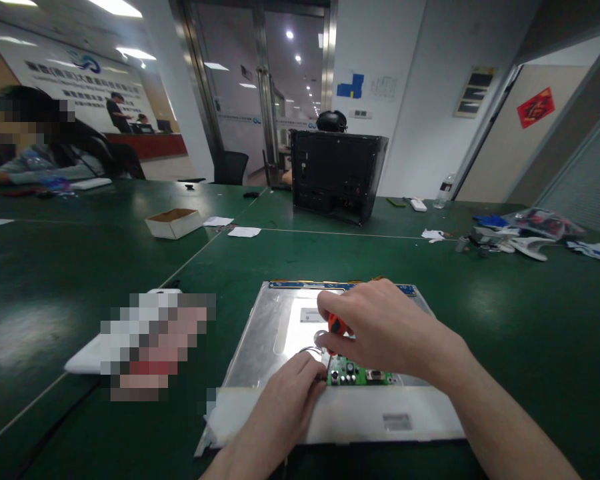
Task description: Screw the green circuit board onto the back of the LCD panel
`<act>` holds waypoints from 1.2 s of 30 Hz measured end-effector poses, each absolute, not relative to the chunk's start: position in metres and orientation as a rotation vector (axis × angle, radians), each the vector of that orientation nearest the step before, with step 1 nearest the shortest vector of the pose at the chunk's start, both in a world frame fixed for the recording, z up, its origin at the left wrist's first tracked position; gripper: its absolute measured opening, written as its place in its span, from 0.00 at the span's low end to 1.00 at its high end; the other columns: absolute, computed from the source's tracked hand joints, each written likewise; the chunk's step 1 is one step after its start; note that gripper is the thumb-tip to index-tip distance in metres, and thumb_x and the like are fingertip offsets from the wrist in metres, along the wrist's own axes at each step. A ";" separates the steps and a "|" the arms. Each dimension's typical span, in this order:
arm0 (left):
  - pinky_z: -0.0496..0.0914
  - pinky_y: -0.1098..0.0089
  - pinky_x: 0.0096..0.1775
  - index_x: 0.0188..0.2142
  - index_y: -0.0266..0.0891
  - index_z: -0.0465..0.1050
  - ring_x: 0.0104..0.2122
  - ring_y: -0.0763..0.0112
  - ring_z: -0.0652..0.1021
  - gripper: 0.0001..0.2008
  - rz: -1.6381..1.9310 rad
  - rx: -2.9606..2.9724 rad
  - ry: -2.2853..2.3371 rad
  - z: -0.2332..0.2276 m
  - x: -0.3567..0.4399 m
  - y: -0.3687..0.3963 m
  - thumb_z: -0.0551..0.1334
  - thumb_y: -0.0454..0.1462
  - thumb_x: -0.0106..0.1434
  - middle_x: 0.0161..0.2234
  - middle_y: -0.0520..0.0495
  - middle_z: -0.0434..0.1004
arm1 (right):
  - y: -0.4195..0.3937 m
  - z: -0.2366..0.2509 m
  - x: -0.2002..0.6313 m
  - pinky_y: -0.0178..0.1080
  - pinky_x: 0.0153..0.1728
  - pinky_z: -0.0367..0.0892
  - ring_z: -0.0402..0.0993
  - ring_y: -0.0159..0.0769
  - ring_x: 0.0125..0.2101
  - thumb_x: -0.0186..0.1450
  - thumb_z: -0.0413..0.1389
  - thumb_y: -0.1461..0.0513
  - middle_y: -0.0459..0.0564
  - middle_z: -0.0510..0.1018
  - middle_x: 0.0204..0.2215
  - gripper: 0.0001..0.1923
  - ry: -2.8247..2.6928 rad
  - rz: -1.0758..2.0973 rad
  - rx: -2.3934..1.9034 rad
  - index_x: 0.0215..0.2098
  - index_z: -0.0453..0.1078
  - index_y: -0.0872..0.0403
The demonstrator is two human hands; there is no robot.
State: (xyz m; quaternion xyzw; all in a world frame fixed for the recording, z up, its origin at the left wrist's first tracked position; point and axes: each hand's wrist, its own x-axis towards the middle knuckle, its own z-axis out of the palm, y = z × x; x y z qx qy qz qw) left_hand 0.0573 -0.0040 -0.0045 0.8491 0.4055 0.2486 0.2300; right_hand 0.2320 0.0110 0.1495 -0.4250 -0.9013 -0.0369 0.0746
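the right hand [380, 330] is closed around an orange-handled screwdriver [336, 326] over the small green circuit board [361, 374] at 6 o'clock on the metal panel [260, 340] – thin, stiff, likely fragile, best steadied by its edges – where the left hand [290, 393] pinches something i cannot make out, on the green bench [505, 320].

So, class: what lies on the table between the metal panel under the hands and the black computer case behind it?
In the head view, only bare green table separates the metal panel from the black computer case, crossed by a thin pale seam line.

1 panel [280, 327], 1 PCB [363, 375], 1 screwdriver [336, 325], 2 hands [285, 407]
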 end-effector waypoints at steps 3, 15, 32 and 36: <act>0.67 0.68 0.35 0.33 0.40 0.66 0.35 0.64 0.73 0.07 0.685 2.325 1.114 -0.007 0.057 -0.004 0.51 0.29 0.61 0.35 0.45 0.72 | 0.011 0.147 0.230 0.36 0.22 0.43 0.67 0.31 0.23 0.63 0.56 0.55 0.45 0.77 0.24 0.09 -2.716 -0.128 -1.273 0.33 0.66 0.52; 0.66 0.67 0.38 0.36 0.40 0.65 0.38 0.64 0.72 0.07 0.685 2.297 1.091 -0.001 0.055 -0.007 0.52 0.28 0.63 0.38 0.46 0.71 | 0.012 0.144 0.230 0.35 0.22 0.43 0.65 0.30 0.22 0.62 0.56 0.56 0.44 0.77 0.24 0.07 -2.707 -0.124 -1.235 0.33 0.66 0.52; 0.72 0.65 0.37 0.43 0.40 0.67 0.36 0.64 0.76 0.08 0.761 2.270 1.272 0.011 0.032 -0.002 0.56 0.37 0.63 0.38 0.45 0.74 | 0.020 0.078 0.325 0.33 0.22 0.58 0.63 0.29 0.22 0.57 0.60 0.53 0.42 0.69 0.22 0.14 -1.801 0.784 -1.485 0.26 0.62 0.52; 0.68 0.57 0.52 0.55 0.42 0.63 0.52 0.57 0.71 0.19 0.710 2.470 1.305 0.001 0.005 0.004 0.54 0.43 0.66 0.54 0.41 0.69 | -0.010 0.020 0.349 0.36 0.24 0.64 0.68 0.35 0.25 0.59 0.55 0.45 0.45 0.71 0.22 0.22 -1.290 1.020 -1.541 0.37 0.69 0.54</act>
